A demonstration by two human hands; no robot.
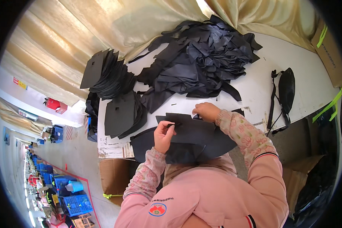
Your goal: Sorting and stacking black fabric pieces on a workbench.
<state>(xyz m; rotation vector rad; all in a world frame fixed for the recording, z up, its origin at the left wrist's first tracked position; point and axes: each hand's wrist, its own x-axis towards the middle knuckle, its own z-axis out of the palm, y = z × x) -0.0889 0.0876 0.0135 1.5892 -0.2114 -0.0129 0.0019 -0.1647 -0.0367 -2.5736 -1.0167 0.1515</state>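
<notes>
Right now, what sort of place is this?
Likely a factory or sewing workshop: stacked black panels and a heap of black, fabric-like pieces on a worn white table, plus blue plastic crates beside a red floor line.

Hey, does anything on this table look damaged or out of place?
Yes. The white table looks scuffed and chipped at its near left corner, where its white surface is worn away. A small dark scrap also lies loose, apart from the jumbled black fabric heap.
</notes>
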